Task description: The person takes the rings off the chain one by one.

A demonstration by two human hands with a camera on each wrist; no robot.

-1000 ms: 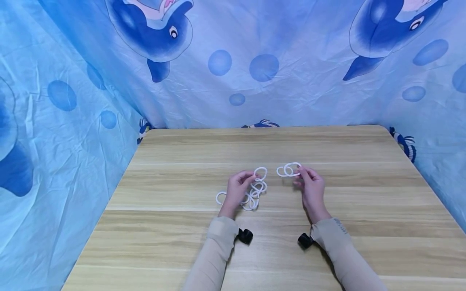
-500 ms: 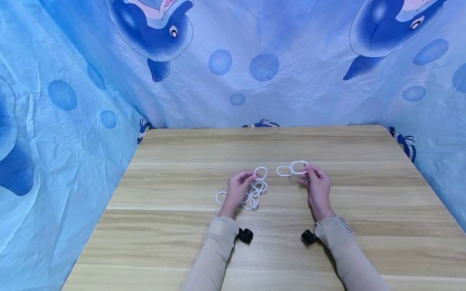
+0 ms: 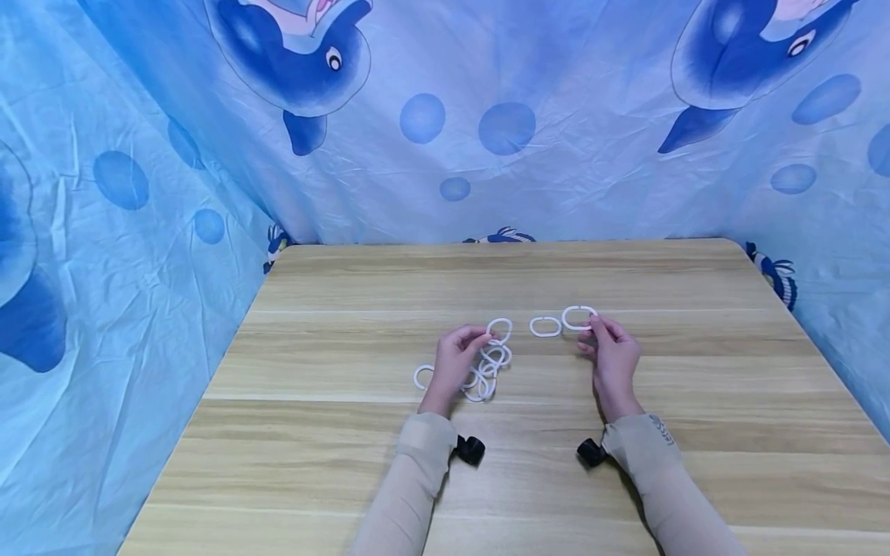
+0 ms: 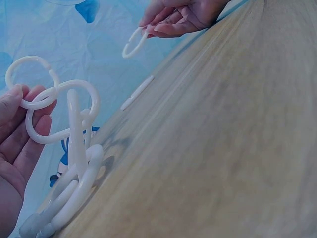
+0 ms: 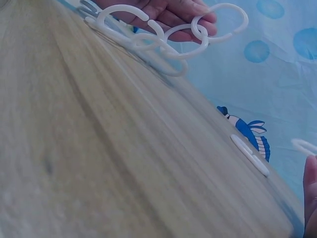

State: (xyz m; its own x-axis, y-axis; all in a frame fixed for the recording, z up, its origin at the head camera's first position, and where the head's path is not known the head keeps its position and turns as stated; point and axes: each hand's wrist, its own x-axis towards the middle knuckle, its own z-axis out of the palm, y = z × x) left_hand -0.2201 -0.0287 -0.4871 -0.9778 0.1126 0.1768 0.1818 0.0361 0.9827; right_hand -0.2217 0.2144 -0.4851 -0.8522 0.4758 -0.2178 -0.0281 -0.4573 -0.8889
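My left hand (image 3: 455,359) pinches the end link (image 4: 51,74) of a chain of white plastic links (image 4: 75,134). The rest of that chain hangs down to the table and bunches up there; my hand and wrist cover part of it in the head view. My right hand (image 3: 615,359) holds one separate white C-shaped link (image 3: 565,318) by its right end between thumb and fingers, raised above the table. Another loose link (image 4: 137,92) lies flat on the wood between the two hands, apart from the held one.
The wooden tabletop (image 3: 528,494) runs under both arms. Behind its far edge and along the left hangs a blue curtain (image 3: 591,185) printed with dolphins. A small black camera (image 3: 470,451) sits at the left cuff, and a second camera (image 3: 592,453) at the right cuff.
My right hand has moved to the right with its link. That link overlapped the other loose link a second ago and is now apart from it. My left hand has stayed in place.
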